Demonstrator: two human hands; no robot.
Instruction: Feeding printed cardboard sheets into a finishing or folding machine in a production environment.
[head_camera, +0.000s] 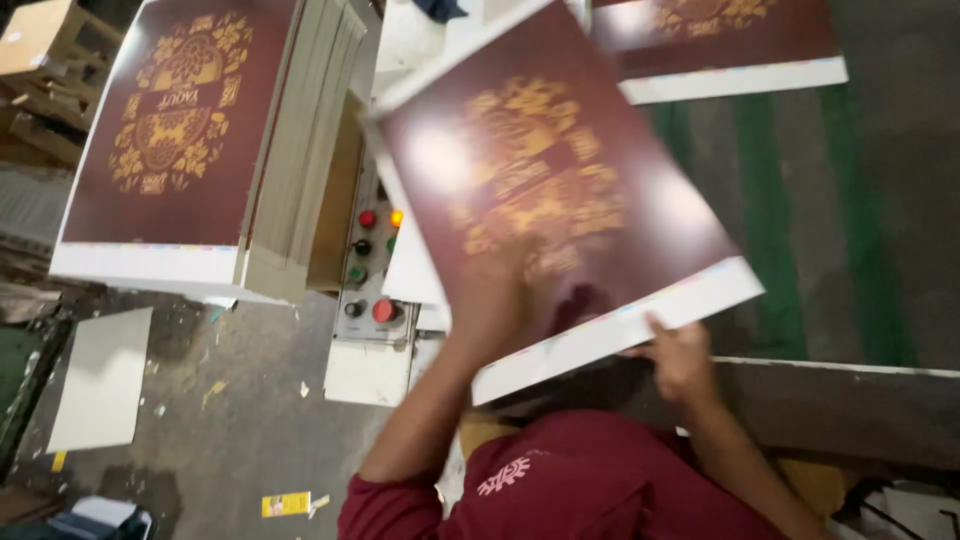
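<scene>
A large maroon printed sheet (560, 170) with a gold ornament and a white margin is tilted in front of me and blurred by motion. My left hand (495, 300) lies on its printed face near the lower edge, also blurred. My right hand (680, 355) grips the white margin at the sheet's lower right, thumb on top. Both arms reach up from my dark red shirt (570, 480) at the bottom of the view.
A tall stack of the same sheets (170, 130) stands at the left. A control panel with red and green buttons (370, 270) sits under the held sheet. Another printed sheet (720, 40) lies top right by green-striped floor (800, 200). A white sheet (100, 380) lies on the grey floor.
</scene>
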